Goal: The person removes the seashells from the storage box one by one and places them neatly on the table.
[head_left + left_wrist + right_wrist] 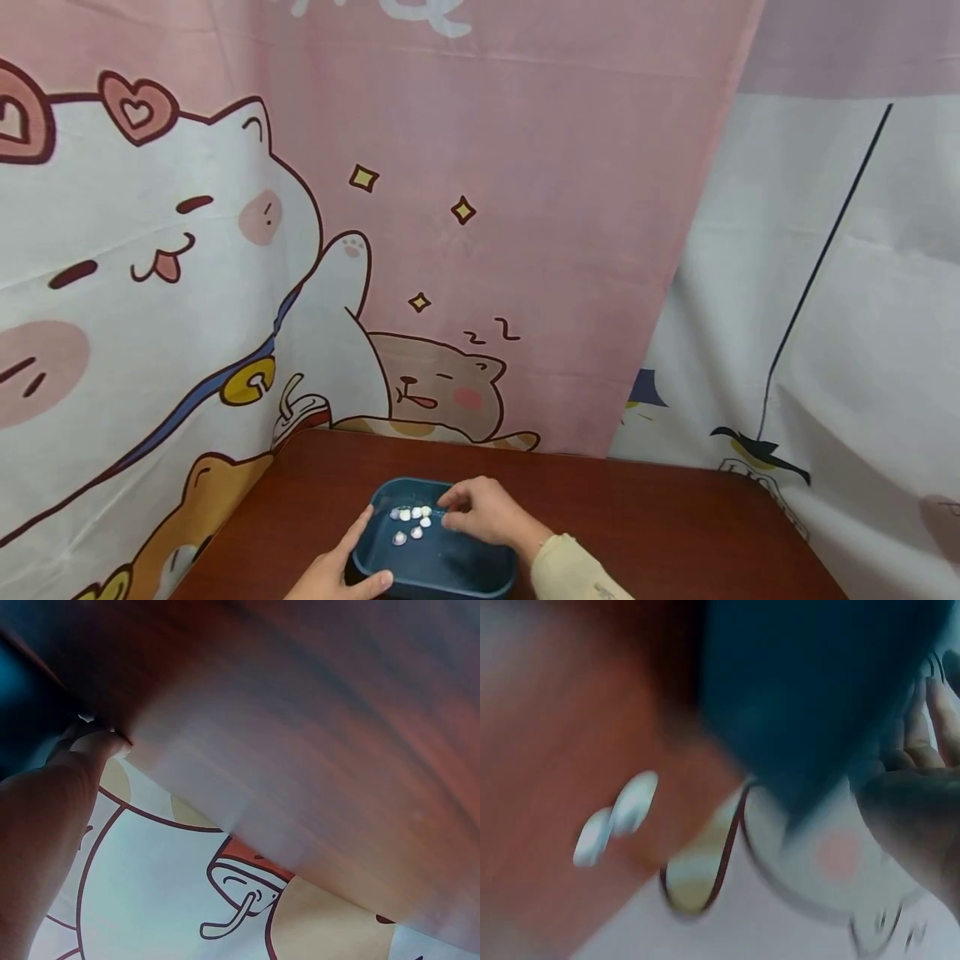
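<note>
My L grip (339,568) spreads wide against the tray (457,563); R grip (486,513) part-wide. White bits (416,512) prob. light, slick; pinch sides.

Right hand (919,780) pokes in at the right edge next to a super blurry blue container (795,697), brownish tabletop (547,750) left with two whitish ovals (635,802), cartoon cloth (735,930) below.
</note>
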The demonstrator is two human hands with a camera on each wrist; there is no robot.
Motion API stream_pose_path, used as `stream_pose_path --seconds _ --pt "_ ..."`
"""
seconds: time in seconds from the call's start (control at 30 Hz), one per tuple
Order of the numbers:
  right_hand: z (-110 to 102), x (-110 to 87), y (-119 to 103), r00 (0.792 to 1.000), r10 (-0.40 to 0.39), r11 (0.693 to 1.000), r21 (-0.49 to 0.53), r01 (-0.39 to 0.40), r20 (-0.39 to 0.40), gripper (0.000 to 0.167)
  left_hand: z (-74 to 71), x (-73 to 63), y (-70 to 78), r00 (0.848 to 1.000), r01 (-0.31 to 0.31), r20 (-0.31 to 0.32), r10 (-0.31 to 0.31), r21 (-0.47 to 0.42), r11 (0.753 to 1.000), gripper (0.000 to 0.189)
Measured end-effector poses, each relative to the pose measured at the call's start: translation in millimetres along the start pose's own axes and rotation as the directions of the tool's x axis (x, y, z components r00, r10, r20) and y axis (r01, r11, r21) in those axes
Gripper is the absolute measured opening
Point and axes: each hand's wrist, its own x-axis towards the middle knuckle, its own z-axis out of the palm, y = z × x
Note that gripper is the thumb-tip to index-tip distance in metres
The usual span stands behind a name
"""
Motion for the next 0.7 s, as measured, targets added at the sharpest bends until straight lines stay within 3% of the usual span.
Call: stream_pose_path --seconds 0.1,0.23,0.47,0.7 --pt "31 13.6 -11 0.996 0.067 0.997 -0.039 -0.065 0.055 0.024 0.7 -0.4 0.5 1.000 -0.019 0.006 0.019 0.006 1.000 0.109" --pt "55 23.7 -10 0.986 0.164 0.976 -0.145 -0.162 0.001 0.027 2.4 -1.1 3.8 0.999 -0.047 0.000 0.047 0.024 0.999 0.107" --pt "72 33.2 -6 0.975 0.197 0.950 -0.223 -0.216 -0.107 0.033 0.3 -4.2 6.7 0.999 -0.051 -0.007 0.051 0.042 0.998 0.107" --pt "82 38.7 -9 0.963 0.219 0.936 -0.244 -0.252 -0.155 0.024 -1.1 -3.8 2.1 0.999 -0.030 -0.014 0.031 0.048 0.998 0.107"
